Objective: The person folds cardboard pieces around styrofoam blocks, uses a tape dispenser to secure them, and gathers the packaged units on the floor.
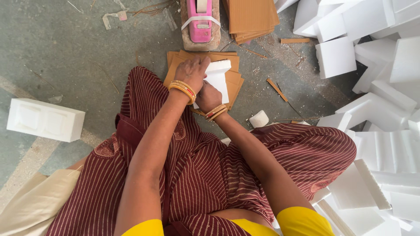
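Fingers of left hand (191,70) and right hand (208,96) clamp on foam block (218,78), atop cardboard sheets (235,83). Tape dispenser (200,22) at 12 o'clock; foam pile (376,87) at 3 o'clock; bare floor (65,57) at 9 o'clock.

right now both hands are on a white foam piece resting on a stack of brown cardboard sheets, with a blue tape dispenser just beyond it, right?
Not quite: the tape dispenser is pink, not blue, as the head view shows. The left hand and right hand are on the white foam piece over the brown cardboard sheets.

centre: foam piece (218,78) on cardboard sheets (234,83)
12 o'clock: tape dispenser (200,22)
9 o'clock: foam block (43,119)
3 o'clock: foam pile (385,87)
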